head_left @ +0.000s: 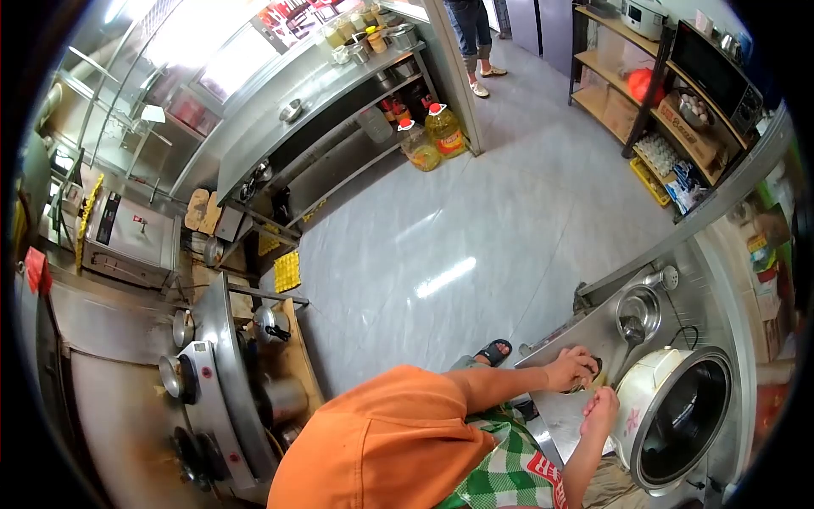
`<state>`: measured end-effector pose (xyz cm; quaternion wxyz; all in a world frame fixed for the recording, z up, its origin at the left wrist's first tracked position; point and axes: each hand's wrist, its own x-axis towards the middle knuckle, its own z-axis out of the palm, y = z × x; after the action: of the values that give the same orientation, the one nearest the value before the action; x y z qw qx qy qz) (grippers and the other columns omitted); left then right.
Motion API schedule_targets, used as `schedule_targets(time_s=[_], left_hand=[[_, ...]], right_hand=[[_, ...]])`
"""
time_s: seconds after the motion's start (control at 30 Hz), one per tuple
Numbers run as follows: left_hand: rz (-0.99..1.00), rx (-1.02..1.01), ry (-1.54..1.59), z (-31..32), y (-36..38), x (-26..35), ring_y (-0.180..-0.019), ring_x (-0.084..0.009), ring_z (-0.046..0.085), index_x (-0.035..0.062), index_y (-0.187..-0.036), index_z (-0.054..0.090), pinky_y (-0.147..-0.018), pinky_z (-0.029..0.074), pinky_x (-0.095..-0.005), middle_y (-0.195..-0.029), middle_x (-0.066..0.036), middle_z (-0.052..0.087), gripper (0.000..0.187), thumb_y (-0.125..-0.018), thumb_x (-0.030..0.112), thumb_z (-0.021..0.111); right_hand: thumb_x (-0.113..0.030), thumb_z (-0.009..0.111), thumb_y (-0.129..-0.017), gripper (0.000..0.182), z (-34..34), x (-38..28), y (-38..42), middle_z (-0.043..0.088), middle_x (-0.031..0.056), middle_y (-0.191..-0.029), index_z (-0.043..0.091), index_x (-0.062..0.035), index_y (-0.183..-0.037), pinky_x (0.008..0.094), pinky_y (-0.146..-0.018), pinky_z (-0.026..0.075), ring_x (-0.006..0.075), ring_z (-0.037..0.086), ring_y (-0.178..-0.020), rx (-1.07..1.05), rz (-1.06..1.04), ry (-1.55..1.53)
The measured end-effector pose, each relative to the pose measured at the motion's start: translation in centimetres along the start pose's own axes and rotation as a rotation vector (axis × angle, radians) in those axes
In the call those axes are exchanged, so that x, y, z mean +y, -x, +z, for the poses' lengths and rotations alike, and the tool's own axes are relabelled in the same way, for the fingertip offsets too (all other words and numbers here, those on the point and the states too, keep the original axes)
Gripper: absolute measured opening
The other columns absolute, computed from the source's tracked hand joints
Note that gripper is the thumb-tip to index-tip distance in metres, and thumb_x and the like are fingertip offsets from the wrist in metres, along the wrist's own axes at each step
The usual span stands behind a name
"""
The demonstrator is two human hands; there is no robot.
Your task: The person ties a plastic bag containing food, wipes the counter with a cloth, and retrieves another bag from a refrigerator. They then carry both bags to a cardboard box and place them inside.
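Observation:
Over the steel counter (pixel 551 416), my left hand (pixel 570 370) reaches in with its fingers curled down around something small. A dark edge and a yellowish bit show by its fingertips, too small to name. Just below it, my right hand (pixel 599 411) is closed with fingers pressed together; what it holds, if anything, is hidden. A metal bowl (pixel 653 305) with a ladle (pixel 632 329) in it stands beyond my hands. Close to my right hand is a large white rice cooker (pixel 638 407) with its lid off and a dark inner pot.
Across the grey floor (pixel 424 246) stands a steel worktable (pixel 331 81) with jars, with oil bottles (pixel 445 131) beside its leg. A shelf rack (pixel 615 76) holds a microwave (pixel 712 72) and eggs. Stove burners (pixel 203 399) are at left. Another person's legs (pixel 471 38) show at the top.

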<state>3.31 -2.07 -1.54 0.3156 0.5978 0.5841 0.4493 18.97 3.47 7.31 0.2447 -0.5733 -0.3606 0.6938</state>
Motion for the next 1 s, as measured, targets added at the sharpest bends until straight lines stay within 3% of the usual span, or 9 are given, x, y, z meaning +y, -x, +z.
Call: schedule_targets(time_s=[0.43, 0.53, 0.73, 0.83, 1.0], left_hand=[[-0.033, -0.058, -0.029, -0.1, -0.9, -0.3, -0.13, -0.0277, 0.043, 0.0194, -0.092, 0.074, -0.101, 0.033, -0.0504, -0.13, 0.004, 0.059, 0.013, -0.082, 0.011, 0.074], [0.021, 0.034, -0.018, -0.5, -0.7, 0.4, -0.127, -0.0282, 0.045, 0.0197, -0.093, 0.072, -0.097, 0.034, -0.0518, -0.123, 0.0, 0.059, 0.011, -0.083, 0.015, 0.072], [0.003, -0.018, -0.172, -1.2, -0.7, 2.1, -0.109, -0.029, 0.055, 0.013, -0.093, 0.07, -0.09, 0.041, -0.0462, -0.107, -0.005, 0.061, 0.009, -0.084, 0.015, 0.071], [0.183, 0.002, -0.1, -1.3, -1.3, 2.0, -0.096, -0.0309, 0.059, 0.009, -0.093, 0.069, -0.084, 0.047, -0.0437, -0.097, -0.007, 0.064, 0.011, -0.084, 0.016, 0.071], [0.302, -0.07, -0.139, -1.6, -2.1, 1.3, -0.092, -0.0321, 0.061, 0.004, -0.094, 0.066, -0.081, 0.051, -0.0417, -0.092, -0.011, 0.063, 0.016, -0.081, 0.013, 0.07]], right_hand=[[-0.015, 0.056, -0.089, 0.011, 0.4, -0.5, 0.7, 0.042, -0.0013, -0.063, 0.052, -0.0088, -0.08, 0.0248, -0.038, 0.031, 0.0088, 0.038, -0.045, 0.051, -0.029, 0.125], [-0.015, 0.057, -0.088, 0.011, -0.4, -0.9, 0.0, 0.041, -0.0013, -0.061, 0.052, -0.0089, -0.08, 0.0253, -0.038, 0.031, 0.0089, 0.039, -0.045, -0.058, -0.072, 0.203], [-0.015, 0.057, -0.089, 0.013, 0.6, -1.3, -0.3, 0.041, -0.0014, -0.059, 0.052, -0.0093, -0.079, 0.0251, -0.037, 0.032, 0.0091, 0.042, -0.045, 0.021, 0.0, 0.125], [-0.014, 0.057, -0.089, 0.011, 0.4, -1.2, -0.4, 0.042, -0.0011, -0.059, 0.053, -0.0091, -0.08, 0.0249, -0.038, 0.033, 0.0089, 0.043, -0.045, -0.029, -0.002, 0.137], [-0.015, 0.057, -0.091, 0.013, 0.6, -1.6, 0.0, 0.044, -0.0008, -0.057, 0.056, -0.0081, -0.08, 0.0252, -0.038, 0.032, 0.0089, 0.043, -0.044, -0.063, -0.009, 0.215]])
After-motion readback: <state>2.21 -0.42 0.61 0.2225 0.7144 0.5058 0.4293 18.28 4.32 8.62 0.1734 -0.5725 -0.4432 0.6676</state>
